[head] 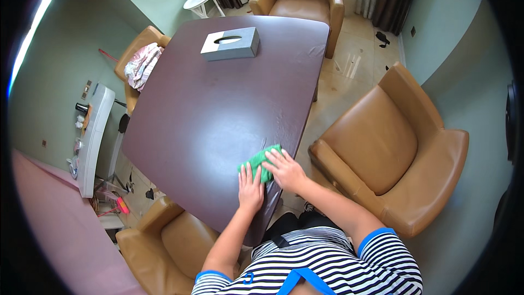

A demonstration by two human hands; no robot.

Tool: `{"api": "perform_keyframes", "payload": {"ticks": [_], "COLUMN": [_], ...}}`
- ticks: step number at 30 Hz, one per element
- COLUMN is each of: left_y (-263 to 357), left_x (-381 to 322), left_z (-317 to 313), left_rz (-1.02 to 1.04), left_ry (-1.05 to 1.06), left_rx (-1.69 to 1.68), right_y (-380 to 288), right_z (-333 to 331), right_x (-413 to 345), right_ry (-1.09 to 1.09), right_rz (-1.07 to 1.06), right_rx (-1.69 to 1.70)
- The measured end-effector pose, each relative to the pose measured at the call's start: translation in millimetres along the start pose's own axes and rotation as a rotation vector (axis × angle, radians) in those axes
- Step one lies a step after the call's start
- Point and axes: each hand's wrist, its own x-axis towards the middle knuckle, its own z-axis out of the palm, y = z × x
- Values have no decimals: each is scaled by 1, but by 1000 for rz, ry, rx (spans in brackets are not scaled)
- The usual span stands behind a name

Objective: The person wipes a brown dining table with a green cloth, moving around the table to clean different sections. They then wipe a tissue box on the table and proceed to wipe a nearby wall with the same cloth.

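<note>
A folded green cloth lies flat on the dark brown table, close to its near right edge. My left hand rests on the cloth's lower left part with its fingers extended. Over the cloth's right part lies my right hand, fingers spread and pressing down. Both palms face the tabletop, and part of the cloth is hidden under the fingers. Wrinkles show in the table's surface or cover beside the cloth and along the right edge.
A grey and white tissue box stands at the table's far end. Tan armchairs surround the table, one close on the right. Crumpled fabric lies on the left chair. A white side table holding small items stands by the left wall.
</note>
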Motion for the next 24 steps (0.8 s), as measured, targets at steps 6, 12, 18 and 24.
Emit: {"api": "perform_keyframes", "payload": {"ticks": [6,12,18,24], "left_y": [-9,7,29,8], "left_x": [83,17,-40,13], "left_z": [15,7,-1,3], "left_rz": [28,69,-16,-122], "left_ry": [121,24,-31,81], "left_rx": [28,-47,-94,-118], "right_y": [42,16,-18,13], "right_z": [15,-4,-18,-10], "right_x": [43,1,-34,31], "right_ry": [101,61,-30,-150], "right_rz": [123,47,26,-90], "right_rx": [-98,5,73,-30]}}
